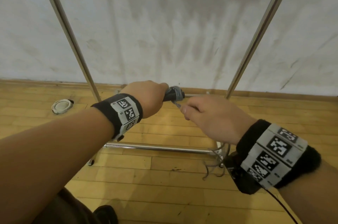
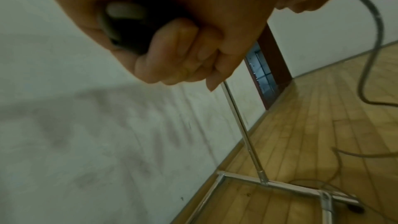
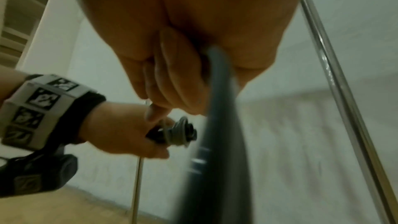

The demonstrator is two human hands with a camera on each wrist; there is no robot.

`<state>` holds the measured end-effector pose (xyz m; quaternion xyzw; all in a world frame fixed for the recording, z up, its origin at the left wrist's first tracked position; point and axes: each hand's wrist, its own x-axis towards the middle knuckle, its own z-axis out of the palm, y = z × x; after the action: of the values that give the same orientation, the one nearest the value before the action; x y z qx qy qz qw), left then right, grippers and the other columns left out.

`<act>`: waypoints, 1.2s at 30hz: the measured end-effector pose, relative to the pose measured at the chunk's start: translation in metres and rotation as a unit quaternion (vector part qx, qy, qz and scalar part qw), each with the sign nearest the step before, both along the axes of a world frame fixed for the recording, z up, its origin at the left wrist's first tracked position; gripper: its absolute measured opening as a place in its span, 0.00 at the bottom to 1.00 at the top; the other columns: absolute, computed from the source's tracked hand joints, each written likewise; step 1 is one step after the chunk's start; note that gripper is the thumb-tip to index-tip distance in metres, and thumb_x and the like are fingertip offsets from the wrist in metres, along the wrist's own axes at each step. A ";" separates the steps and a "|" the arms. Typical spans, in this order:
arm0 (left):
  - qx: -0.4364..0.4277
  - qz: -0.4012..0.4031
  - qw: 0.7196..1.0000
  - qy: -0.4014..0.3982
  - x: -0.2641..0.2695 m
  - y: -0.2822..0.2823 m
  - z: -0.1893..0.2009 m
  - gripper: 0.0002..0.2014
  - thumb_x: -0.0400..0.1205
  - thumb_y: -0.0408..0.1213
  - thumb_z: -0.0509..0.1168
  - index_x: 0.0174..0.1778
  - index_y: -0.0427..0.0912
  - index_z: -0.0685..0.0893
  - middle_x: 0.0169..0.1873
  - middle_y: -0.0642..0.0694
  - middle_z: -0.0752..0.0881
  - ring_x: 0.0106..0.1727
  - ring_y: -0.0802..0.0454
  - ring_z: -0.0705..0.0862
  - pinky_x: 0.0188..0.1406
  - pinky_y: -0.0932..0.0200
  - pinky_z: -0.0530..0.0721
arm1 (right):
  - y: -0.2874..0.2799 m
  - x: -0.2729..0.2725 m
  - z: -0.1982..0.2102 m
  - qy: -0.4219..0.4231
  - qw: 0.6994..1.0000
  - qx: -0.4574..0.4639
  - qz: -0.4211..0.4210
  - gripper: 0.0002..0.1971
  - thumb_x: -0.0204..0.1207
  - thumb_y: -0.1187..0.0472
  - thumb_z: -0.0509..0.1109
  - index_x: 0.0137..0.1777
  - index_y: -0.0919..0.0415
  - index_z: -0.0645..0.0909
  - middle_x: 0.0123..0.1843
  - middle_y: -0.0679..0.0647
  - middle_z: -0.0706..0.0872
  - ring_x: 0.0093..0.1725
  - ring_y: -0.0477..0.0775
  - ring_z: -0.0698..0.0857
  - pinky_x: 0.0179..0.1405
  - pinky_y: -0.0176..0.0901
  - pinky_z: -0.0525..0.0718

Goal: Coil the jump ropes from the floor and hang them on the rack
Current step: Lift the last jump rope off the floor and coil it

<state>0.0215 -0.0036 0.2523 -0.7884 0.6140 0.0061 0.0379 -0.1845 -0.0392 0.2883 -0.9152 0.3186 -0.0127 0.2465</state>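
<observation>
My left hand (image 1: 148,95) grips the black jump-rope handles (image 1: 169,96), and grey rope is wound in several turns (image 1: 176,93) round their front end. A short stretch of rope (image 1: 176,104) runs from the winding to my right hand (image 1: 204,112), which holds it in curled fingers. In the right wrist view the rope (image 3: 217,108) leaves the right hand (image 3: 178,77) blurred, with the wound handles (image 3: 181,132) in the left hand (image 3: 120,134) beyond. The left wrist view shows my fingers (image 2: 178,54) round a handle (image 2: 125,23) and the slack rope (image 2: 374,40) looping down.
The chrome rack stands in front of me against the white wall: left upright (image 1: 73,40), right upright (image 1: 256,37), near base bar (image 1: 155,147). Loose grey rope (image 1: 214,167) lies on the wooden floor by the base's right end. A round white floor cap (image 1: 61,106) sits left.
</observation>
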 end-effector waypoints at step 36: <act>-0.005 -0.259 0.966 -0.014 -0.055 0.012 0.013 0.10 0.91 0.49 0.60 0.51 0.60 0.63 0.33 0.56 0.77 0.29 0.57 0.75 0.25 0.59 0.64 | -0.067 -0.041 0.017 -0.174 0.969 0.169 -0.042 0.15 0.78 0.48 0.76 0.37 0.59 0.89 0.23 0.59 0.72 0.24 0.57 0.71 0.24 0.44 0.72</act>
<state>-0.0336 0.0080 0.2658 -0.6029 0.7965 -0.0175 0.0427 -0.2252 -0.1065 0.3049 -0.8298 0.3063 -0.1276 0.4486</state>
